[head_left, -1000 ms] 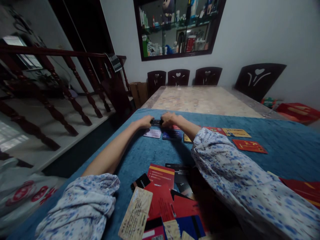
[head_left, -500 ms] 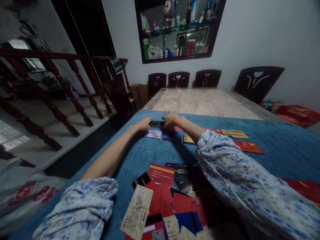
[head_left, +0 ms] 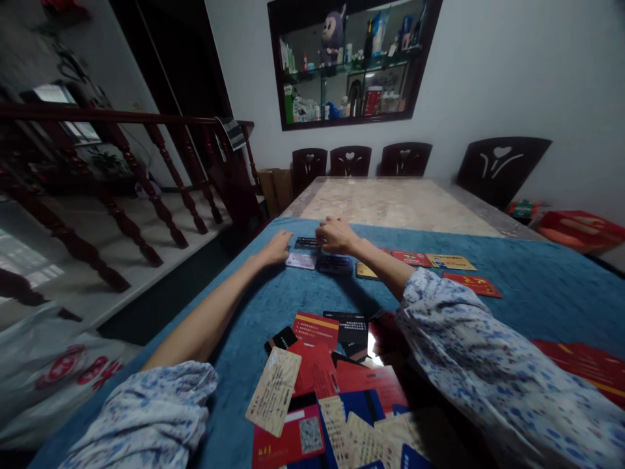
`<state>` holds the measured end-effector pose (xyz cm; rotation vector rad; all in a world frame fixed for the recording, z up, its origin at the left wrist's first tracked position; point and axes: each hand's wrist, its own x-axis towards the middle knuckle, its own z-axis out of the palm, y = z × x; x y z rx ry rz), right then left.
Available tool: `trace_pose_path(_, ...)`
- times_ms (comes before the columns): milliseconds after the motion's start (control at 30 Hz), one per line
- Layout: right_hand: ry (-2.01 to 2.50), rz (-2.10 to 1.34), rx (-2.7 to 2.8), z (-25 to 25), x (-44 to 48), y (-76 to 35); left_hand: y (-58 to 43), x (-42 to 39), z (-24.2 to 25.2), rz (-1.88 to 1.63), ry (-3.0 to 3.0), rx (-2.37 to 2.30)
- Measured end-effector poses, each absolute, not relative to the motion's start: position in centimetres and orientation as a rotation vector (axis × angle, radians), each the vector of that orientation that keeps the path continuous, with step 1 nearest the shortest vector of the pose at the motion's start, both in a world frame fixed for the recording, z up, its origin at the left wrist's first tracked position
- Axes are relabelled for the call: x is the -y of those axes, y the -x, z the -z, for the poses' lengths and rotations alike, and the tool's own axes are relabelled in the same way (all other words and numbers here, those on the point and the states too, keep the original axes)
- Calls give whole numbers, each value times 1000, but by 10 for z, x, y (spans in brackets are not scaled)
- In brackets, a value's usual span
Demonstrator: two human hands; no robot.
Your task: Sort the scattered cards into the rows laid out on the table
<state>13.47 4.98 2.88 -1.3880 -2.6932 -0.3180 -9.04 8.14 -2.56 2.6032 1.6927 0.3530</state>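
My left hand [head_left: 279, 247] rests at the left end of the far row, its fingers stretched forward. Its thumb lies at the edge of a pale lilac card [head_left: 301, 261]. Just behind that card is a black card [head_left: 306, 243] with light print. My right hand [head_left: 338, 235] is bent over the right end of the black card, fingers curled in; whatever they hold is hidden. A dark blue card [head_left: 334, 265] lies below the right hand. My right forearm partly covers a gold card [head_left: 365, 270].
A loose heap of cards, with a red card [head_left: 316, 327] and a cream card [head_left: 274, 391], lies near me on the blue cloth [head_left: 234, 365]. Farther right are a yellow card [head_left: 452, 262] and a red card [head_left: 472, 284]. Chairs [head_left: 350, 161] stand beyond the marble table [head_left: 390, 198].
My left hand has shifted slightly toward me, from the black card's end to the lilac card's. My right hand has risen a little, its fingers more curled. The view has tilted slightly.
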Motion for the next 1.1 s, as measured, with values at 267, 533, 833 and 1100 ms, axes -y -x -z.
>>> trace_pose_path(267,1249,341,2702,-20,-22,-130,98,-42,33,-486,-2578,-1705)
trace_pose_path(533,1163,264,2711,-17,10,-131,106,5,34,-478,-2510,-1768)
trace_pose_path(833,896,125,2717,-1,44,-123,104,53,35,-529,-2482,-1792)
trace_pose_path(1100,569,-126,2698,16,75,-116,92,84,32,-513,-2442,-1795)
